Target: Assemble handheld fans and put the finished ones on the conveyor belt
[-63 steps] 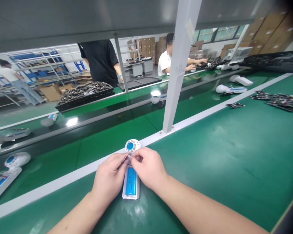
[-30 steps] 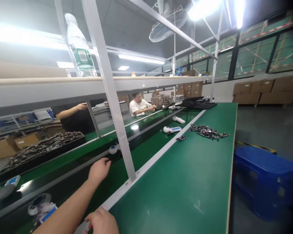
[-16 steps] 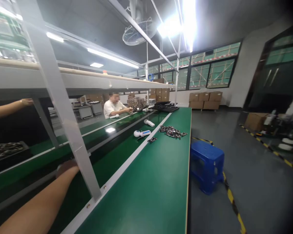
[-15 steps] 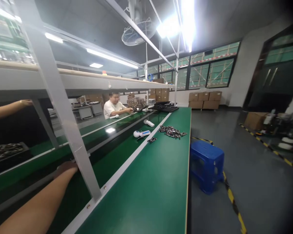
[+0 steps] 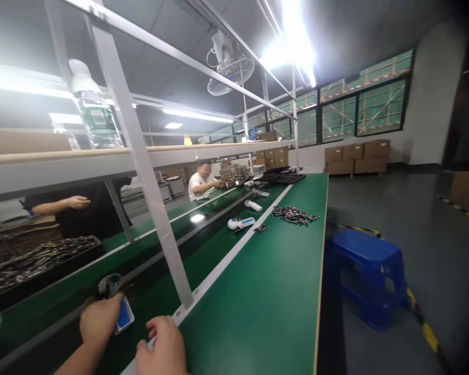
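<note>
My left hand [image 5: 97, 322] is closed on a white and blue handheld device [image 5: 122, 314] whose round head [image 5: 110, 284] points away from me; it lies on the dark conveyor belt [image 5: 148, 271]. Just to the right, my right hand [image 5: 162, 348] rests with fingers curled at the white strip [image 5: 226, 260] along the green table edge. What its fingers cover is hidden. A grey frame post [image 5: 156, 219] rises right behind both hands.
More white devices [image 5: 240, 223] lie further along the belt, beside a pile of small dark parts [image 5: 293, 213]. A black tray of dark parts [image 5: 35, 260] sits across the belt. A water bottle [image 5: 91, 112] stands on the shelf. Two co-workers [image 5: 201, 182] work opposite. A blue stool [image 5: 369, 271] stands right.
The view swung up from the table and back down-left. My left hand reached out over the belt and has drawn back holding a device; my right hand is back in view.
</note>
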Demonstrator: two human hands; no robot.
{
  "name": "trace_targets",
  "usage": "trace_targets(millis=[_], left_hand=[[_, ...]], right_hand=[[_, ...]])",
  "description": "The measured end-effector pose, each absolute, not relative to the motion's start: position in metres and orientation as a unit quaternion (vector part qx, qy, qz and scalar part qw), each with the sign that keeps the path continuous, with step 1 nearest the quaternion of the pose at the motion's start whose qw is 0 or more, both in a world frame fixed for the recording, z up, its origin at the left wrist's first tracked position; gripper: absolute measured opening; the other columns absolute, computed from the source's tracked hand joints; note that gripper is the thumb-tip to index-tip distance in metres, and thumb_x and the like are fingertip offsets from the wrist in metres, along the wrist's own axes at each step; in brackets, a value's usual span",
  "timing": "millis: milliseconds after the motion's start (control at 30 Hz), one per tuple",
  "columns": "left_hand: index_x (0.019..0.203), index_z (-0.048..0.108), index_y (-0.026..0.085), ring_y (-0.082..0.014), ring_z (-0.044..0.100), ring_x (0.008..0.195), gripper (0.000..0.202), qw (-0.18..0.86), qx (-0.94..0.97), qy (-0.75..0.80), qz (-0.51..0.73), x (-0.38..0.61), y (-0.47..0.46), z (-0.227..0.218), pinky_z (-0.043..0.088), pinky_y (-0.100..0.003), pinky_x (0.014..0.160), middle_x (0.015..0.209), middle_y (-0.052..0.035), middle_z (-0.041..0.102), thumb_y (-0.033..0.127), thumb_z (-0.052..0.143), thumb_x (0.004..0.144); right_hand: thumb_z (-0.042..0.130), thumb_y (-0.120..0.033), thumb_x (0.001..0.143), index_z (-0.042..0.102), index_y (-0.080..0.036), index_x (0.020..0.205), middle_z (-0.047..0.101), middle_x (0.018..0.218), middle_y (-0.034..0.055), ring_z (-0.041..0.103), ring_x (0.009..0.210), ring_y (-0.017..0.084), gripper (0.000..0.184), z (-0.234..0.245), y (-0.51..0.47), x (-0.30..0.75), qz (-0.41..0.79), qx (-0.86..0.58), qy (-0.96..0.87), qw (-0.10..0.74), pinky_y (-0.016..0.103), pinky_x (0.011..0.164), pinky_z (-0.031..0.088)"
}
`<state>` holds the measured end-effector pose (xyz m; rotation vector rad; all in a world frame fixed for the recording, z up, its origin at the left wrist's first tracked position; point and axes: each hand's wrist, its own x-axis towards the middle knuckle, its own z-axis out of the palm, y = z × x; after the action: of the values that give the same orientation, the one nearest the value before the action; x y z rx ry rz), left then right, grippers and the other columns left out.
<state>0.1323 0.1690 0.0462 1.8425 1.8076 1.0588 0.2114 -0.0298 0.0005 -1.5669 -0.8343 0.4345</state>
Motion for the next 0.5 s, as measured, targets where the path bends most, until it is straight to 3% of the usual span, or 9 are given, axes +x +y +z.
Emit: trace_targets(millis=[133, 233, 333, 500], left_hand=[[0.079, 0.053, 0.02, -0.0336, 0.066, 0.075, 0.03, 0.246, 0.637, 0.611, 0.4, 0.099, 0.106, 0.047, 0.051, -0.041, 0.066, 0.069, -0.0059, 0.063, 0.042, 0.065, 0.062], [0.083, 0.055, 0.019, -0.0249, 0.066, 0.065, 0.027, 0.312, 0.618, 0.599, 0.402, 0.082, 0.045, 0.031, 0.05, -0.033, 0.058, 0.071, -0.0043, 0.066, 0.038, 0.062, 0.066], [0.078, 0.055, 0.019, -0.0211, 0.065, 0.064, 0.019, 0.36, 0.592, 0.6, 0.4, 0.075, -0.006, 0.018, 0.048, -0.027, 0.055, 0.071, -0.0035, 0.067, 0.03, 0.062, 0.065], [0.077, 0.053, 0.018, -0.0197, 0.063, 0.065, 0.012, 0.37, 0.609, 0.591, 0.378, 0.068, -0.034, 0.013, 0.046, -0.027, 0.057, 0.072, -0.0046, 0.065, 0.021, 0.058, 0.067]], right_hand=[[0.062, -0.013, 0.072, 0.071, -0.015, 0.1, 0.068, 0.091, 0.0104, 0.065, 0.087, 0.027, 0.03, 0.006, -0.026, 0.221, 0.237, -0.635, -0.352, 0.646, 0.041, 0.084, 0.05], [0.063, -0.022, 0.075, 0.071, -0.009, 0.103, 0.071, 0.088, 0.0123, 0.067, 0.081, 0.025, 0.032, 0.001, -0.03, 0.217, 0.333, -0.576, -0.376, 0.645, 0.037, 0.079, 0.053], [0.059, -0.03, 0.078, 0.071, -0.011, 0.101, 0.072, 0.088, 0.0103, 0.067, 0.071, 0.021, 0.032, -0.006, -0.037, 0.211, 0.4, -0.549, -0.421, 0.601, 0.031, 0.065, 0.054], [0.059, -0.028, 0.076, 0.072, -0.011, 0.089, 0.07, 0.07, 0.0067, 0.064, 0.058, 0.018, 0.026, -0.013, -0.047, 0.204, 0.422, -0.556, -0.47, 0.54, 0.028, 0.058, 0.052]])
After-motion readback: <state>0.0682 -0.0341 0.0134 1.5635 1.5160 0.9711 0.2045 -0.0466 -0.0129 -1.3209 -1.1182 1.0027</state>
